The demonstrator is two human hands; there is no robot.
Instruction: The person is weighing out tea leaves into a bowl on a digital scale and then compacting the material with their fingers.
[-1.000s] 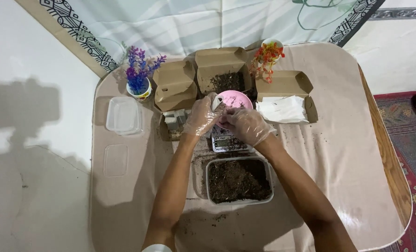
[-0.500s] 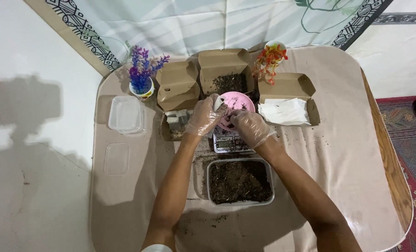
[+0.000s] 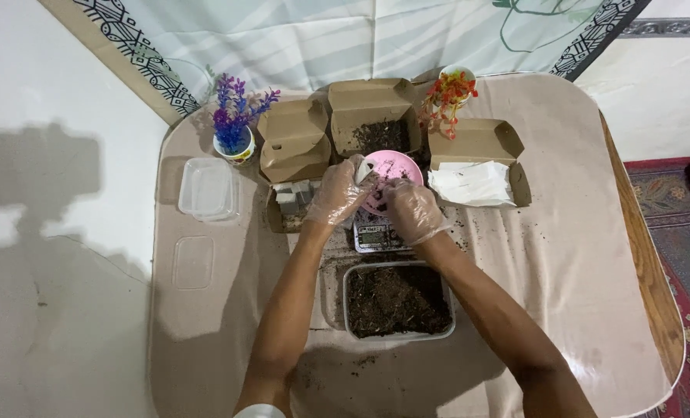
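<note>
Head view: both gloved hands unchanged over pink bowl (image 3: 391,172) on scale (image 3: 376,236), mid-bench toward far edge. Left hand (image 3: 335,193) grip closed on small white object; right hand (image 3: 412,209) fingers curled in bowl, contents unclear. Soil tray (image 3: 397,300) nearer, untouched.

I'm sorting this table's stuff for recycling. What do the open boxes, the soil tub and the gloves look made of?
Boxes: brown, matt, folded flaps, likely cardboard. Tub: clear glossy walls, soil showing through, probably thin plastic. Gloves on the left hand and right hand: see-through, crinkled, loose, seemingly thin plastic film.
</note>
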